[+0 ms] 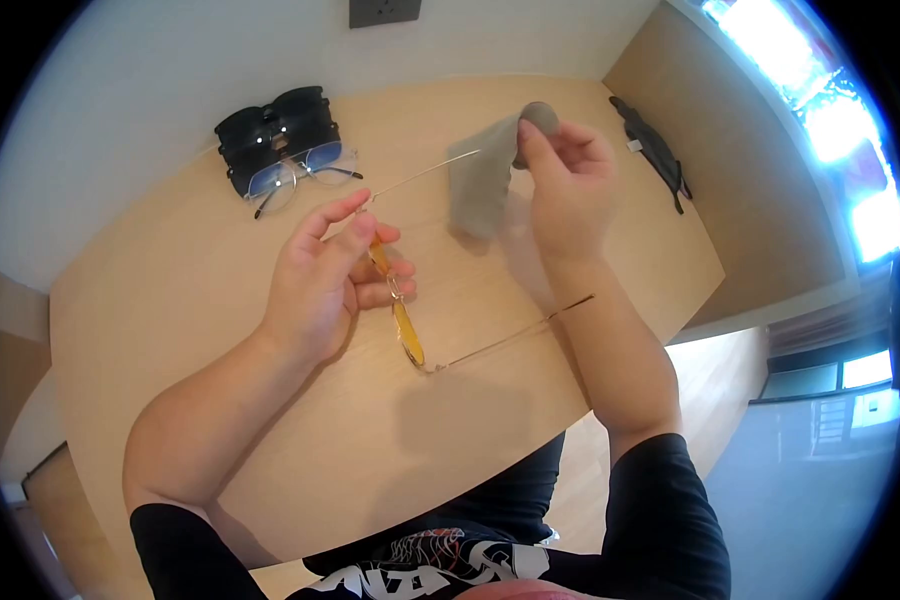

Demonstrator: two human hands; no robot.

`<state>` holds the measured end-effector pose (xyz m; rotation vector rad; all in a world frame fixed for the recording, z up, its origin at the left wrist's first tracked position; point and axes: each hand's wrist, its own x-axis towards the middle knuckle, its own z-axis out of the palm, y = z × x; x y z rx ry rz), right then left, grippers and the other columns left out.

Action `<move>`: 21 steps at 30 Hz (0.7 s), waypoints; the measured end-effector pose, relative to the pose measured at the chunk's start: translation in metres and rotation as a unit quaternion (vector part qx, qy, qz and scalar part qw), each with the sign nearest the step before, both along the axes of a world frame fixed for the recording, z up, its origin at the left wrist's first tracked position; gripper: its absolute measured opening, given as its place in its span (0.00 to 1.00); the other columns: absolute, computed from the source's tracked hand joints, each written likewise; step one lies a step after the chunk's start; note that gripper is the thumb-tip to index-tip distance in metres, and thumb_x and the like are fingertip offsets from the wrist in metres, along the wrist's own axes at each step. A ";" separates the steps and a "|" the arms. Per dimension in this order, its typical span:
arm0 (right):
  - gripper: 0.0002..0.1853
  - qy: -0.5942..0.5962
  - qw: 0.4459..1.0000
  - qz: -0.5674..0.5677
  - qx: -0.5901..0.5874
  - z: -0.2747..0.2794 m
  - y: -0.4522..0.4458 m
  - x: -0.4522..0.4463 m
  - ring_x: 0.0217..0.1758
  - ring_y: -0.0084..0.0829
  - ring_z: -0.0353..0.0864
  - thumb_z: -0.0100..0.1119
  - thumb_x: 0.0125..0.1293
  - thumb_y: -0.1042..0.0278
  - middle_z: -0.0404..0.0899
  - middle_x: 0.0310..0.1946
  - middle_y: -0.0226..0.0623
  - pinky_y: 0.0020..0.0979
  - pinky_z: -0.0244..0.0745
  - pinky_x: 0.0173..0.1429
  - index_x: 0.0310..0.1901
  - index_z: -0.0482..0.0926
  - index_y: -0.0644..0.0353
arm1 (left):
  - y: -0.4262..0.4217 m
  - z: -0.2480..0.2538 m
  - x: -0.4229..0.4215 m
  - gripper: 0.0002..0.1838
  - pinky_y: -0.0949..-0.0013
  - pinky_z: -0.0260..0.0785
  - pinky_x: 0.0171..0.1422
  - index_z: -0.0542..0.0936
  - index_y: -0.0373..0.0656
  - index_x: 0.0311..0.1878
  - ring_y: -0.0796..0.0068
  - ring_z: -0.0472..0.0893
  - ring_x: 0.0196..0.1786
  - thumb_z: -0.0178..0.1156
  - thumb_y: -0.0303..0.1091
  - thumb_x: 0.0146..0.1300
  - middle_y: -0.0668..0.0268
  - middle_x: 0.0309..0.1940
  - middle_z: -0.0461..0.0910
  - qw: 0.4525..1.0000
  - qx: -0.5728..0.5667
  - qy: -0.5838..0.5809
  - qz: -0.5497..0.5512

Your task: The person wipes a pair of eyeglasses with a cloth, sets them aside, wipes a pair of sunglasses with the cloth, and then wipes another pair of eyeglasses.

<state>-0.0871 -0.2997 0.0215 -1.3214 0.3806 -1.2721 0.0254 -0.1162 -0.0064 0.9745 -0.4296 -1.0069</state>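
My left hand grips a pair of yellow-tinted glasses by the hinge end of one lens, thumb and fingers closed on the thin metal frame. Both temples are unfolded; one runs up toward the cloth, the other reaches toward my right forearm. A grey cleaning cloth hangs from my right hand, pinched between thumb and fingers, part of it bunched above the thumb. The tip of the upper temple meets the cloth's outline; whether they touch, I cannot tell.
At the back left of the wooden table lie clear-lensed glasses against a dark glasses-shaped item. A black strap-like object rests at the right, beside a wooden side panel. A wall socket is above the back edge.
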 end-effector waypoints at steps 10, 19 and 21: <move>0.09 -0.055 0.996 0.068 0.018 -0.008 -0.005 0.003 0.38 0.22 0.81 0.64 0.63 0.77 0.83 0.35 0.34 0.23 0.76 0.43 0.43 0.75 0.65 | -0.001 -0.002 0.001 0.28 0.54 0.82 0.46 0.62 0.43 0.68 0.60 0.83 0.42 0.55 0.45 0.71 0.56 0.47 0.77 1.000 -0.008 0.007 0.002; 0.08 0.024 0.989 0.131 0.069 -0.014 0.019 0.007 0.35 0.22 0.81 0.64 0.62 0.77 0.83 0.34 0.36 0.23 0.75 0.40 0.41 0.75 0.62 | 0.000 -0.002 0.001 0.27 0.53 0.82 0.45 0.62 0.44 0.69 0.59 0.83 0.42 0.55 0.43 0.71 0.52 0.51 0.77 0.999 -0.024 0.014 -0.016; 0.09 0.043 0.975 0.186 0.111 -0.020 0.023 0.009 0.35 0.22 0.81 0.65 0.61 0.78 0.83 0.34 0.36 0.23 0.76 0.39 0.41 0.75 0.62 | -0.001 -0.003 0.001 0.27 0.52 0.82 0.45 0.63 0.44 0.69 0.58 0.84 0.42 0.54 0.42 0.71 0.52 0.51 0.77 0.999 -0.029 0.017 -0.037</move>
